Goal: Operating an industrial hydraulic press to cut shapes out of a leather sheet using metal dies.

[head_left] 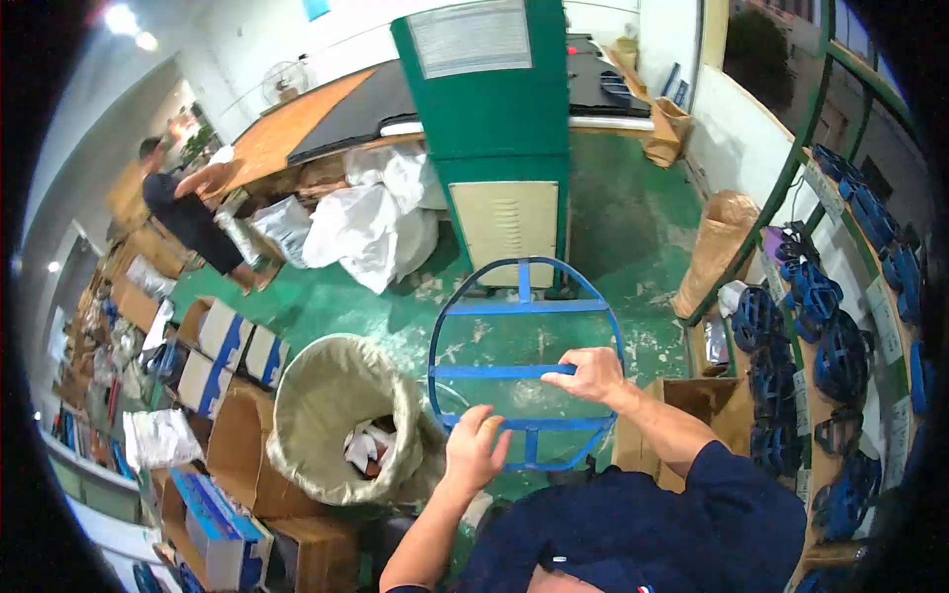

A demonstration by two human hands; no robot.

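In front of me stands a blue oval frame [522,307] with several straight crossbars and short uprights at its top and bottom. My right hand [595,379] is closed round the right end of the middle crossbar, near the rim. At the lower left of the frame, my left hand [477,450] has its fingers bent over the lowest crossbar, the thumb to the right; part of this grip is hidden. A band shows round one left finger. Through the openings of the frame I see the green floor.
A lined bin [341,346] with scraps inside is left of the frame. Cardboard boxes [242,440] stand further left. At right are an open carton [700,400] and a rack of dark blue cutting dies [840,366]. Ahead stands a green machine [494,119]; another person [193,208] is at a far table.
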